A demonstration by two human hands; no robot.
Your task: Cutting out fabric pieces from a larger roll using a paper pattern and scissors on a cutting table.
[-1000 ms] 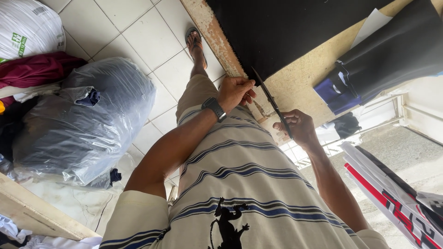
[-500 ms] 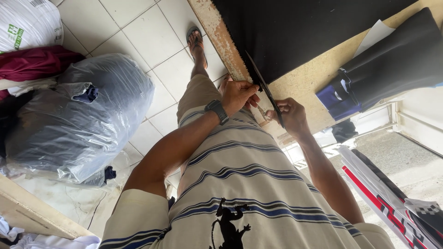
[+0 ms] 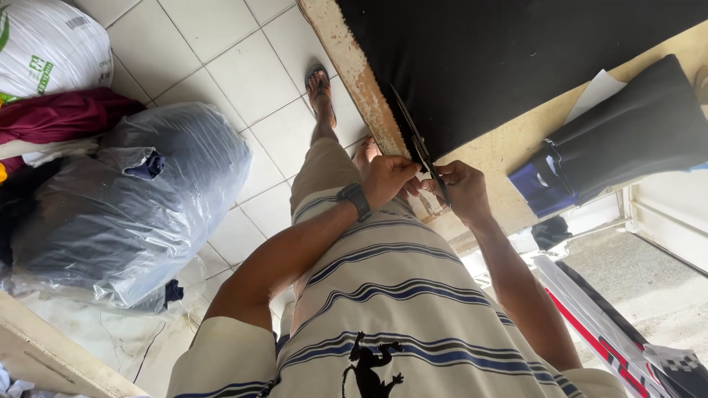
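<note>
I see black cloth (image 3: pixel 516 66) upper right, a cream blue-striped shirt (image 3: pixel 398 309) below, white floor tiles (image 3: pixel 214 44) upper left.

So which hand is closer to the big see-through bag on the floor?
Left. The left hand pinches a thin dark strip at the table edge, on the see-through bag's side. The right hand holds that strip too, farther away.

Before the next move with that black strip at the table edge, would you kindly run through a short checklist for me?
1. Left hand on the black strip: ok.
2. Right hand pinching the strip's lower end: ok.
3. Strip lies straight along the black cloth edge: ok.
4. Whether the strip is cloth or a tool: cannot tell.
5. Folded dark fabric apart from both hands: ok.
6. Foot on tiled floor, away from the plastic bag: ok.
</note>
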